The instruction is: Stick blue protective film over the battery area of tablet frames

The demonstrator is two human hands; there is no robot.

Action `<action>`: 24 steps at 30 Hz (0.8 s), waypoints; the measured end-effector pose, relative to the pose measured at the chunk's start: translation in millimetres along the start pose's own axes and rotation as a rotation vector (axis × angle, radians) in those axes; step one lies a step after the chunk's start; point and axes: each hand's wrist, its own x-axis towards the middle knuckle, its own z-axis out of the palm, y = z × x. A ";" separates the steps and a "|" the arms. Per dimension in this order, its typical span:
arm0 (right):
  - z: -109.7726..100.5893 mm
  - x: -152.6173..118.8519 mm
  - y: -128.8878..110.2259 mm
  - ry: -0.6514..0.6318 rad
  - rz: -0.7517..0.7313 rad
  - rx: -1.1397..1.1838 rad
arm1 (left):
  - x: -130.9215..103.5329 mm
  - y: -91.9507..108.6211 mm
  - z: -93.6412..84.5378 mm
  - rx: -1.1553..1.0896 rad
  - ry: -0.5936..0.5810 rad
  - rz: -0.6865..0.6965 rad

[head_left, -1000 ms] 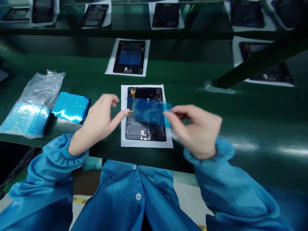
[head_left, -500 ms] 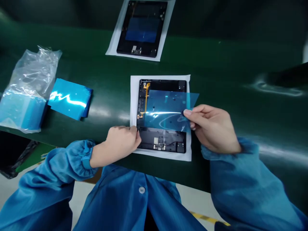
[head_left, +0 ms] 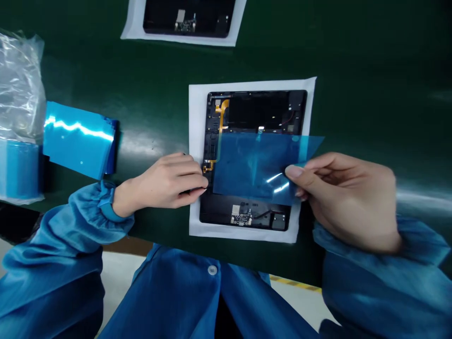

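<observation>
A see-through blue film sheet (head_left: 247, 165) is pinched between the thumb and fingers of my right hand (head_left: 348, 195) at its right edge. The sheet hangs over the middle of an opened tablet (head_left: 263, 110), whose black inside shows an orange flex cable (head_left: 222, 115) and a small circuit board (head_left: 241, 216). My left hand (head_left: 173, 181) is closed, its fingertips together at the tablet's left edge, close to the sheet's left side. Whatever those fingertips hold, if anything, is too small to make out. White sheeting (head_left: 197, 117) lies beneath the tablet.
A stack of blue film sheets (head_left: 79, 146) lies on the green table (head_left: 151, 84) to the left. Beside it is a clear plastic bag (head_left: 21, 89) with more blue sheets inside. Another opened tablet (head_left: 162, 19) on white sheeting is at the top, partly out of frame.
The view has shifted closer and downward over the table. My left hand has moved up along the tablet's left edge. The film sheet now lies flatter and squarer over the tablet, still in my right hand.
</observation>
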 end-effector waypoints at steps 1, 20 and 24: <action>-0.4 0.0 0.4 0.001 -0.007 -0.016 | 0.0 0.5 -0.3 -0.003 -0.014 -0.008; -3.2 -2.5 0.0 0.024 -0.083 -0.159 | 3.9 1.0 -3.4 -0.020 -0.090 -0.053; -1.6 -1.9 -1.4 0.029 -0.088 -0.158 | 4.1 1.0 -3.4 -0.027 -0.081 -0.047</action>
